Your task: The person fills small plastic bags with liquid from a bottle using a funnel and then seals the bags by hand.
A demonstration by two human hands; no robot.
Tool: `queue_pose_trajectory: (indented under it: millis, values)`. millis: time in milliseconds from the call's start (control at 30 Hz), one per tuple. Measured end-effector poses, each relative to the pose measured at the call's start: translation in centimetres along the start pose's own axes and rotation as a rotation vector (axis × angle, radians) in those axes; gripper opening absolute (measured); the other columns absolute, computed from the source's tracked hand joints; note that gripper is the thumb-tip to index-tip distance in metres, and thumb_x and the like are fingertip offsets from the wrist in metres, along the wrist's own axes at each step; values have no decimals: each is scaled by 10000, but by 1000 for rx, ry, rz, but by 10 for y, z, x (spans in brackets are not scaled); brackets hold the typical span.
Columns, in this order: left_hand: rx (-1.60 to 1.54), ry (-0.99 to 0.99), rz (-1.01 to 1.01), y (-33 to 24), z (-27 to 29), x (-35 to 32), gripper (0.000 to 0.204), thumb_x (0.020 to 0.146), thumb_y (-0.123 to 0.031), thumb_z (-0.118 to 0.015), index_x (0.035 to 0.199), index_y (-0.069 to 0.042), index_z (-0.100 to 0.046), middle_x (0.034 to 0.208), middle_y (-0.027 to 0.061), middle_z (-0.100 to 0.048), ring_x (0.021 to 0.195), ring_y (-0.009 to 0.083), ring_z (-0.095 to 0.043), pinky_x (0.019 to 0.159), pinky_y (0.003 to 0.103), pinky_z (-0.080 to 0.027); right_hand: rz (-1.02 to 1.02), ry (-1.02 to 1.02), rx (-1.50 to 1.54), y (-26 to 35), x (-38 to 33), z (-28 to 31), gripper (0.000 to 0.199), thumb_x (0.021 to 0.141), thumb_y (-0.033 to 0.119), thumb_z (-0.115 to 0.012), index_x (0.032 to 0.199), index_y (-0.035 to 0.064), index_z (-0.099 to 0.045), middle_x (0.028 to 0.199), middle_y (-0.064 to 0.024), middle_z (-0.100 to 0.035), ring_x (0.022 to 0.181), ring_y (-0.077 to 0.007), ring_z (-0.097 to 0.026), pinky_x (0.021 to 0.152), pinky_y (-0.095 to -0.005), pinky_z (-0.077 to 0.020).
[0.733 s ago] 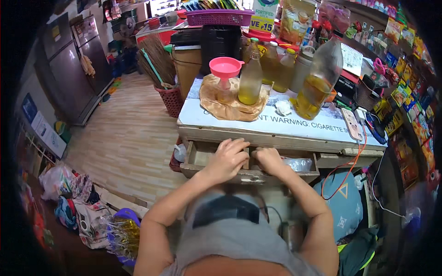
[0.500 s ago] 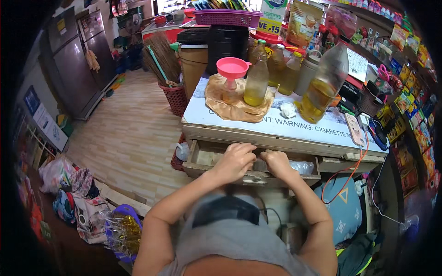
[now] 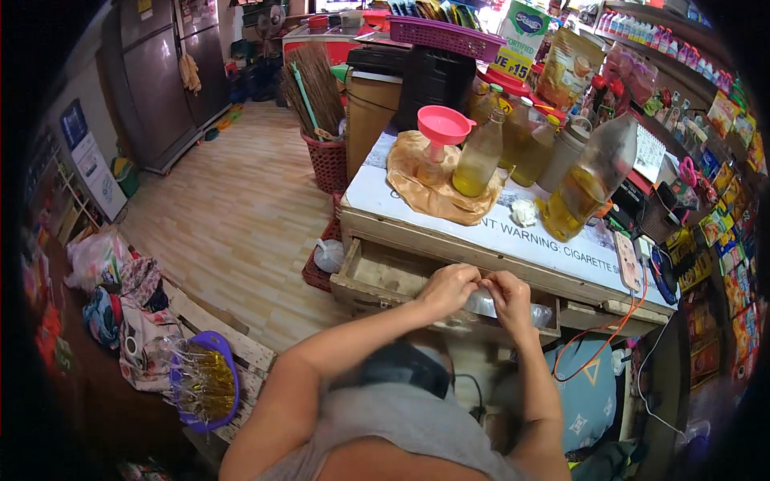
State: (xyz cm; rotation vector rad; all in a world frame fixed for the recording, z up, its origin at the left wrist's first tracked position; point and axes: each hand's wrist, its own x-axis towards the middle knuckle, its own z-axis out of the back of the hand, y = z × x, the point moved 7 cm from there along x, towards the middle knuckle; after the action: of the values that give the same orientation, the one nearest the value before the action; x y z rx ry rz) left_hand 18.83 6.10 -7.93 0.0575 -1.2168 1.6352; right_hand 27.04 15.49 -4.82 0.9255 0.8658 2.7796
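Observation:
Over the open wooden drawer [image 3: 377, 268], my left hand [image 3: 449, 290] and my right hand [image 3: 510, 298] meet, their fingertips pinched close together. Clear thin plastic [image 3: 481, 304], seemingly a bag, shows just below the fingertips; the fingers hide most of it. More clear plastic [image 3: 541, 314] lies at the drawer's right end. On the tabletop beyond, a pink funnel [image 3: 444, 126] sits in a small container on crumpled brown paper [image 3: 409, 188]. Beside it stands a glass bottle [image 3: 480, 156] with some yellow liquid, and farther right a large plastic bottle [image 3: 573, 196] of yellow liquid leans.
Several capped bottles [image 3: 533, 152] stand behind. A white crumpled wad [image 3: 524, 212], a power strip [image 3: 626, 260] and an orange cord [image 3: 597, 330] are at the right. A broom basket [image 3: 327, 164] stands left of the table. A purple basin [image 3: 228, 373] sits lower left.
My hands have come together, fingertips meeting, and clear plastic now shows beneath them. The view has shifted, so the table sits farther right and lower.

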Motion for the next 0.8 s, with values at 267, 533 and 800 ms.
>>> queue_pose_trajectory:
  millis: [267, 533, 800]
  values:
    - [-109, -15, 63, 3, 4, 2, 157, 739, -93, -647, 797, 32, -570, 771, 184, -593, 739, 361, -586, 654, 389, -459, 5, -34, 145, 1, 1, -9, 143, 794, 112, -673, 767, -12, -606, 679, -127, -568, 563, -232, -542, 527, -310, -423]
    - [-290, 17, 221, 12, -5, 2, 130, 758, -34, -644, 854, 6, -565, 728, 131, -613, 683, 210, -616, 617, 329, -469, -63, 50, 30, 4, 5, -2, 125, 803, 82, -652, 760, -14, -584, 683, -128, -566, 581, -212, -547, 536, -312, -426]
    - [-219, -2, 63, 10, -13, 8, 138, 770, -38, -623, 893, 21, -601, 797, 157, -647, 747, 253, -646, 668, 337, -491, -108, -200, -14, -9, 5, 53, 172, 852, 91, -622, 747, -18, -540, 564, -80, -477, 509, -114, -406, 474, -272, -353]
